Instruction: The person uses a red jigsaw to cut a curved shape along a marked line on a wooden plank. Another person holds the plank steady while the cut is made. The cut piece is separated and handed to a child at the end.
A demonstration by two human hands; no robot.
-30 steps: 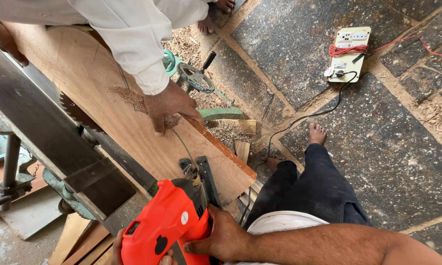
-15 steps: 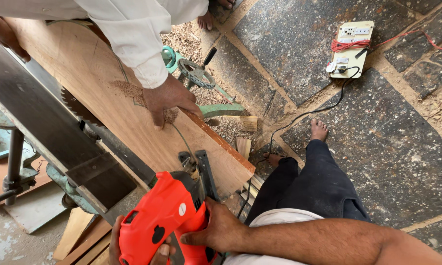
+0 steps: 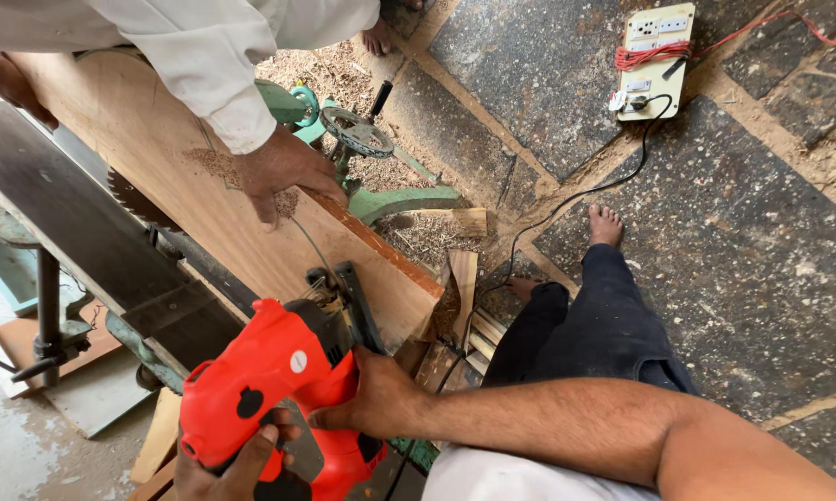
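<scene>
While both of the person's hands grip the red power saw (image 3: 269, 390), its front shoe sits on the near end of the wooden board (image 3: 242, 232), just where a thin pencil line runs up the face. The right hand (image 3: 376, 401) wraps the saw's side with fingers curled tight; the left hand (image 3: 237, 464) clenches the rear handle from below. A co-worker's hand (image 3: 283, 172) lies flat on the board beyond the saw, fingers spread and pressing down, close beside that line.

To cut well, I judge the saw should keep its shoe flat on the board and follow the line without twisting, with steady, even pressure from the 2 hands. The co-worker's hand looks to lie near the blade's path, so it ought to rest well to one side. Right of the board, the black cord (image 3: 566, 199) trails across the stone floor (image 3: 714, 278) to a socket box (image 3: 654, 56); it should stay behind the saw, clear of the cut.
</scene>
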